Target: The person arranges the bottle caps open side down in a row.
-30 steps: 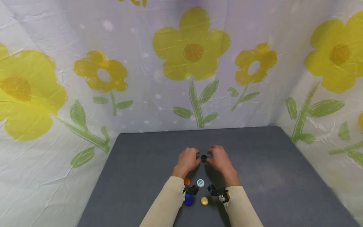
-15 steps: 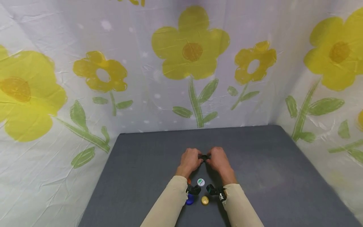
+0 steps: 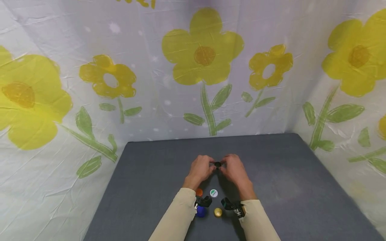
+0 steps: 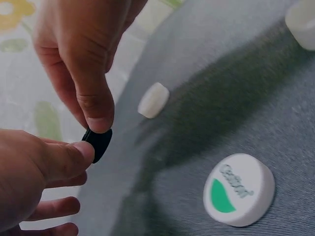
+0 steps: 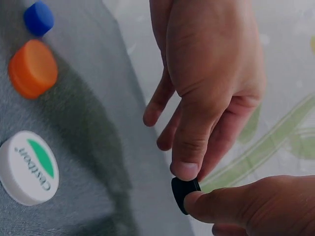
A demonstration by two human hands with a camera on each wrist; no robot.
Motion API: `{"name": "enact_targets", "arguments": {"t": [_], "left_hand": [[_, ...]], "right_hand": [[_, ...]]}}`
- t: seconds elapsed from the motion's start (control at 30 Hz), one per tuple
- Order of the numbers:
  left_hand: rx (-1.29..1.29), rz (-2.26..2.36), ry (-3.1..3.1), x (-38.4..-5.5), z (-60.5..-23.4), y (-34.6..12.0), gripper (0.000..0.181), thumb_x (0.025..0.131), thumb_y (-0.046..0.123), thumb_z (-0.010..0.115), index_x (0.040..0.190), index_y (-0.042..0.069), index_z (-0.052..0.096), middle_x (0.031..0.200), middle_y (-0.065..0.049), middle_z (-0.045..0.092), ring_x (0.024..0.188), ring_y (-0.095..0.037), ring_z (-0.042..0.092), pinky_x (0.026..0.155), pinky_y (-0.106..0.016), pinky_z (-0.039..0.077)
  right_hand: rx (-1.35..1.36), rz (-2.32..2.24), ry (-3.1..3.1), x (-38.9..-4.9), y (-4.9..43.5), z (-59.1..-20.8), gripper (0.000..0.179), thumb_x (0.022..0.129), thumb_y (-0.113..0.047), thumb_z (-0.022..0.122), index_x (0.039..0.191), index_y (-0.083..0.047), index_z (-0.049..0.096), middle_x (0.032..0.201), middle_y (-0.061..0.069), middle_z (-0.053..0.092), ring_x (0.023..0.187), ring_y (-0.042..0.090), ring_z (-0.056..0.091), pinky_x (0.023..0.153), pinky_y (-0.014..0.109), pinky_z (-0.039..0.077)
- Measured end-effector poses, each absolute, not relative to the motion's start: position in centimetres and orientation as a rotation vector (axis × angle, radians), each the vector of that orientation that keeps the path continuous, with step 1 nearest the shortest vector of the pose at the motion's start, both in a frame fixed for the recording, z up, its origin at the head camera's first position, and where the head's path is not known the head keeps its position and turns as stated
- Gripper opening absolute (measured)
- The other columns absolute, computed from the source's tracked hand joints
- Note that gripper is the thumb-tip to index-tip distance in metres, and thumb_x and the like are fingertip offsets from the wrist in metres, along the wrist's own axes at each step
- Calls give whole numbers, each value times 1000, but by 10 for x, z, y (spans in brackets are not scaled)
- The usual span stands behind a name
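Between my two hands is a small round black bottle cap (image 3: 217, 164), out past the other caps on the grey table. My left hand (image 3: 200, 169) pinches its left side with thumb and forefinger. My right hand (image 3: 234, 170) pinches the opposite side the same way. In the left wrist view the black cap (image 4: 100, 145) sits between the two thumb tips, its side toward the camera, with the left hand's other fingers spread below. The right wrist view shows the black cap (image 5: 184, 194) in the same double pinch, partly covered by the thumbs.
Nearer the body lie a white cap (image 3: 213, 193) with a green mark, an orange cap (image 3: 199, 192), a blue cap (image 3: 200, 211) and a gold cap (image 3: 218, 212). A small white cap (image 4: 153, 100) and another white piece (image 4: 302, 23) lie rightward. A flowered curtain (image 3: 150, 124) surrounds the table.
Both hands have closed in on the black cap from either side and taken it in their fingertips. The cap then shifted slightly upward in the head view. The other caps stayed put.
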State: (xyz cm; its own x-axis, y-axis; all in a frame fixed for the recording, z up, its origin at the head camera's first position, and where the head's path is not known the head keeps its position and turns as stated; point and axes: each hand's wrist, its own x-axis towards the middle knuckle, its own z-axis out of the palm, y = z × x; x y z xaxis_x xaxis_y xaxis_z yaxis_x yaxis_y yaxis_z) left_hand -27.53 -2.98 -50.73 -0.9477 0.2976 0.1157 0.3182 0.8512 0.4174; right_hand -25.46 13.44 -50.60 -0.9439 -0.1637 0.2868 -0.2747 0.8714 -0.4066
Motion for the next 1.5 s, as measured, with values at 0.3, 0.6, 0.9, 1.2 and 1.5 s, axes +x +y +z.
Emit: {"name": "enact_targets", "arguments": {"t": [0.3,0.6,0.9,1.2,1.5], "left_hand": [[-493,-821,-2951,-260,-485,-36,22,93,30,73,115,27,77,116,2,73,106,-20,68,78,-39,56],[-540,-888,-2885,-243,-470,-43,25,94,31,72,118,27,75,117,3,73,109,-21,67,82,-40,56],[-586,-956,-2873,-227,-459,-51,25,93,29,72,118,26,75,118,3,73,112,-23,67,88,-42,56],[-679,-1020,-2832,-218,-463,-60,22,91,25,75,114,26,76,113,7,75,107,-19,69,86,-37,55],[-706,-1006,-2885,-208,-472,-64,28,91,24,76,119,24,74,116,2,74,107,-20,69,88,-39,56]], "right_hand": [[309,716,-2777,-234,133,-479,20,84,-17,80,99,-4,78,127,20,65,126,42,55,101,56,47],[294,746,-2734,-218,134,-466,26,83,-22,82,103,-5,77,133,20,62,133,42,49,104,58,44],[345,742,-2700,-201,133,-456,30,81,-22,85,105,-5,77,133,19,62,134,43,49,104,60,44],[438,788,-2666,-191,134,-462,29,81,-23,85,105,-7,78,132,20,63,134,45,48,103,63,43],[425,816,-2701,-184,132,-477,29,81,-24,85,104,-7,78,132,17,64,134,43,49,105,61,42]]}}
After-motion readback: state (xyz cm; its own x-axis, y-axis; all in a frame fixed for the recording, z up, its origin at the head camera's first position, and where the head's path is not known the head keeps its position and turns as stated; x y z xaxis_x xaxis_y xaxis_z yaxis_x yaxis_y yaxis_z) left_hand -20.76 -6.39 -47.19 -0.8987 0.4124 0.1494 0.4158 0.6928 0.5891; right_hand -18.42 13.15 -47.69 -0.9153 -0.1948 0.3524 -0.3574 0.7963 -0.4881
